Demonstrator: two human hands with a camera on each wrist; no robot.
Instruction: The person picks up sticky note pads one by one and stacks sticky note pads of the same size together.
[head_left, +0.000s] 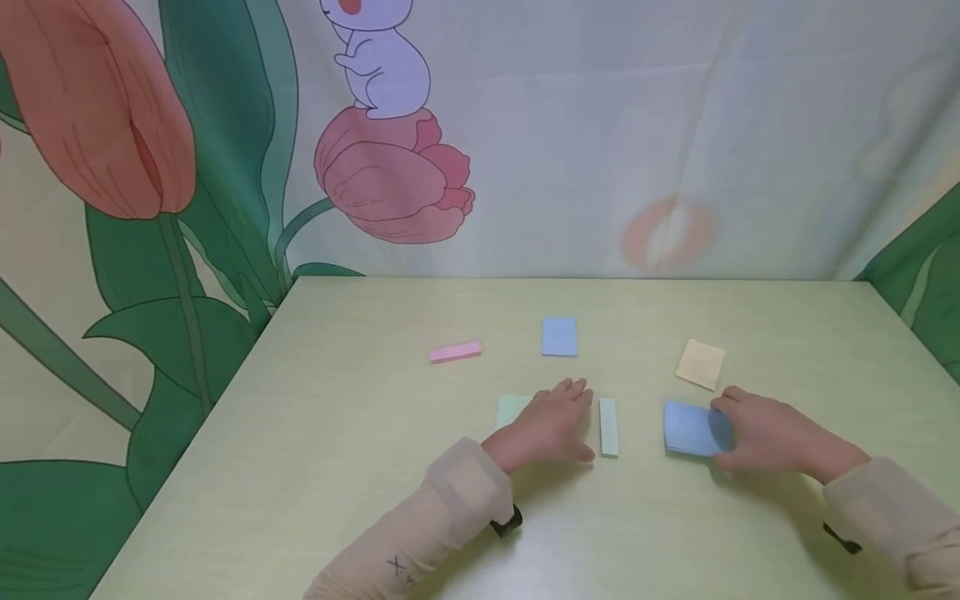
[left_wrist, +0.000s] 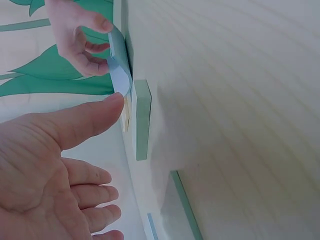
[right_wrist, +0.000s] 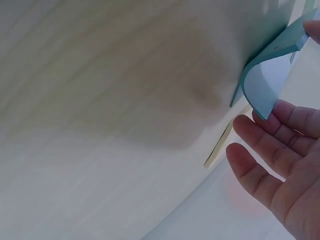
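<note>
My right hand point(head_left: 776, 435) grips a blue sticky-note pad point(head_left: 687, 429) by its edges, thumb on one side and fingers on the other. Seen from the right wrist, the pad point(right_wrist: 264, 82) bows into a curve and part of it is raised off the table. My left hand point(head_left: 546, 423) hovers with fingers spread and nothing in its grasp. Beneath it a square pale green pad point(head_left: 512, 407) is partly covered. Just right of the left fingertips lies a narrow pale green pad point(head_left: 608, 427); the left wrist view shows this narrow pad point(left_wrist: 142, 120) beyond the thumb.
Farther back on the light wooden table point(head_left: 337, 400) lie a narrow pink pad point(head_left: 456, 352), a smaller blue pad point(head_left: 559, 337) and a cream square pad point(head_left: 701, 364). Behind the table's far edge hangs a curtain point(head_left: 555, 167) printed with tulips and a white rabbit.
</note>
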